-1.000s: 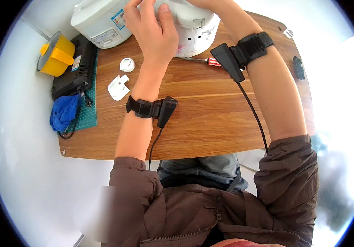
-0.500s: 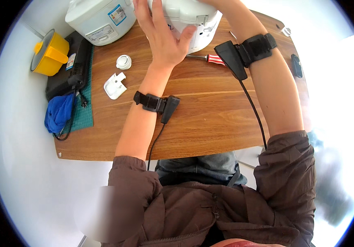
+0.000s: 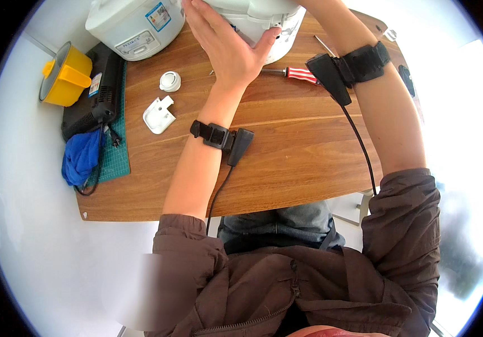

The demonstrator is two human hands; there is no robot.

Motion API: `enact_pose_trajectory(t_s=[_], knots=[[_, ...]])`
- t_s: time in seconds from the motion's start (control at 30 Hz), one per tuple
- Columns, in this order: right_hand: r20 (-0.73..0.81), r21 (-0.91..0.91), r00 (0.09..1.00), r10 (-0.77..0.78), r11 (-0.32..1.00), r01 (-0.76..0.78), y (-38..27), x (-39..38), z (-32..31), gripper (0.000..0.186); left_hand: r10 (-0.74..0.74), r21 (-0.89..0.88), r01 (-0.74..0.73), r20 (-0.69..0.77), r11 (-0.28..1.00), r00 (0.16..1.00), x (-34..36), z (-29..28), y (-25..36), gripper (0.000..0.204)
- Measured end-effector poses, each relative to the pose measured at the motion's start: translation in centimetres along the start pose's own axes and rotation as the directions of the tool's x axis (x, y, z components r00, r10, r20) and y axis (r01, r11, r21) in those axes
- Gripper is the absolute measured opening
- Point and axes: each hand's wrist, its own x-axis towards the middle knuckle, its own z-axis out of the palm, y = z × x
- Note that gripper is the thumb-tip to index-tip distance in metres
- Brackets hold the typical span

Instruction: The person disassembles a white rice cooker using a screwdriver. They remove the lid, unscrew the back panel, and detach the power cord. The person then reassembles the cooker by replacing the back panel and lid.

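Note:
A white rice cooker (image 3: 255, 25) stands at the far edge of the table, its upper part cut off by the top of the picture. My left hand (image 3: 227, 53) lies against its front left side, fingers stretched out and thumb spread toward the dark opening at the front. My right forearm (image 3: 384, 112) reaches up past the cooker's right side; the hand is beyond the upper edge. Below the cooker lies a screwdriver (image 3: 303, 74) with a red-and-white striped handle. Left of my left forearm are a round white cap (image 3: 170, 81) and a white plastic cover piece (image 3: 159, 115).
Another white rice cooker (image 3: 140, 31) stands at the far left. Beside it are a yellow pot (image 3: 73, 76), a black box-shaped device (image 3: 96, 96), a blue cloth (image 3: 81, 158) and a green cutting mat (image 3: 119, 160). A thin metal rod (image 3: 324, 45) lies at the right.
My left thumb has moved up and right along the cooker's front, and the fingers have come closer together. My right forearm has shifted right. The view has shifted slightly.

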Motion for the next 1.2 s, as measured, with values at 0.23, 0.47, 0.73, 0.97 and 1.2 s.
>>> enact_pose_trajectory(t_s=[0.23,0.47,0.73,0.97,1.2], knots=[[-0.195,-0.002,0.942,-0.273,0.961,0.278,0.0,-0.3,1.6,0.05,0.099,0.187,-0.102,0.028,0.977,0.995,1.0,-2.4,-1.3,0.098],[-0.104,-0.023,0.977,-0.188,0.982,0.187,1.1,0.0,-0.5,0.051,0.106,0.072,-0.106,0.001,0.992,0.994,1.4,-0.3,-0.4,0.092],[-0.007,-0.009,0.998,-0.06,0.998,0.06,1.1,0.5,1.2,0.054,0.075,0.117,-0.078,0.025,0.99,0.997,1.0,-1.2,-0.6,0.092],[-0.069,-0.148,0.987,-0.142,0.98,0.131,0.7,0.4,-0.5,0.05,0.051,0.087,-0.055,0.055,0.995,0.997,1.8,-0.7,-0.2,0.095],[-0.192,-0.196,0.971,-0.14,0.975,0.102,-0.9,-0.5,-0.6,0.036,0.152,0.16,-0.165,0.09,0.973,0.984,2.2,-1.5,-1.3,0.091]])
